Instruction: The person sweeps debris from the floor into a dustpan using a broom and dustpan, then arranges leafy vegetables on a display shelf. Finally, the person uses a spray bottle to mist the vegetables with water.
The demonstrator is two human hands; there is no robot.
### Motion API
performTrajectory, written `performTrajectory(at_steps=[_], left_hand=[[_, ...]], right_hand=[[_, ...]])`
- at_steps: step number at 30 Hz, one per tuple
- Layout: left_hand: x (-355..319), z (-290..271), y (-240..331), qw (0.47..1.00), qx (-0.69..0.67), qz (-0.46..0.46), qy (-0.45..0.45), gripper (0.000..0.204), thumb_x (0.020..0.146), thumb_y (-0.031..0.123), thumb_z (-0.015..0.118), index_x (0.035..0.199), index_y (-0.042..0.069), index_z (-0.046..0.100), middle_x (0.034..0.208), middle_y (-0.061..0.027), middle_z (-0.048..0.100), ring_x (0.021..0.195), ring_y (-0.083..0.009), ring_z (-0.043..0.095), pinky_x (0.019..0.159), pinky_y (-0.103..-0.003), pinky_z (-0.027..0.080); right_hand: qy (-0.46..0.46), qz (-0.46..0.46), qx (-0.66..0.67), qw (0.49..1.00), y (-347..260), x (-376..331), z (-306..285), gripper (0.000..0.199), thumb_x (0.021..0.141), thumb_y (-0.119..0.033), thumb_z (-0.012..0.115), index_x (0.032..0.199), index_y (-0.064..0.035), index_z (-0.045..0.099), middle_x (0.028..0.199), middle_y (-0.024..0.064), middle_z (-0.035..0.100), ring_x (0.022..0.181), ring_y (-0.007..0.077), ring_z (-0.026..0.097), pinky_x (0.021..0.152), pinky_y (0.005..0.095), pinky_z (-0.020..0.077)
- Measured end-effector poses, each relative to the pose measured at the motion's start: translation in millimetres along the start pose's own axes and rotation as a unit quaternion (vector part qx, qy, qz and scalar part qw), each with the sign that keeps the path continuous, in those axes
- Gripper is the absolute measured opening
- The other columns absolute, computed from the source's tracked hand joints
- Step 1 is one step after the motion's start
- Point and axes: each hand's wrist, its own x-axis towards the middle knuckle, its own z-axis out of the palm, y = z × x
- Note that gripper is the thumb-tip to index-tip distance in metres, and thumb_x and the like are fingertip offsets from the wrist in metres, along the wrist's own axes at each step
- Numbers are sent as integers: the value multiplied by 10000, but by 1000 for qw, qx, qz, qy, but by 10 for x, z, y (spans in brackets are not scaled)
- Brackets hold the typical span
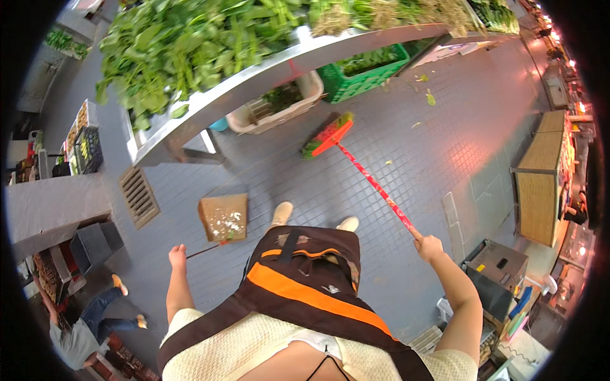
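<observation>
My right hand is closed around the red patterned handle of a broom. The broom's orange head and green-and-red bristles rest on the tiled floor, close to the vegetable stall. On the other side, my left hand is closed on the thin dark handle of a brown, box-like dustpan. White scraps lie in this dustpan, which is on the floor ahead and to the left of my feet.
A metal-edged stall heaped with leafy greens curves across the front. Beneath it stand a pale tub and a green crate. Leaf scraps litter the floor. A drain grate and another person are at left.
</observation>
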Motion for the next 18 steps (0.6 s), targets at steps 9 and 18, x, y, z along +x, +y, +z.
performTrajectory(at_steps=[9,18], left_hand=[[-1445,1745,1132,996,-70,42,19,204,833,198,529,713,40,577,519,21,427,422,-73,360,367,-240,253],[-2319,3226,2218,985,-170,7,-40,159,826,161,556,773,19,604,556,21,469,473,-69,386,411,-220,279]], right_hand=[[50,-62,111,991,1381,1445,-149,432,849,-312,435,1272,-363,364,790,163,614,751,336,597,665,441,473],[12,47,566,823,3299,663,120,469,870,-160,489,1320,-223,370,635,0,473,468,92,416,407,254,366]])
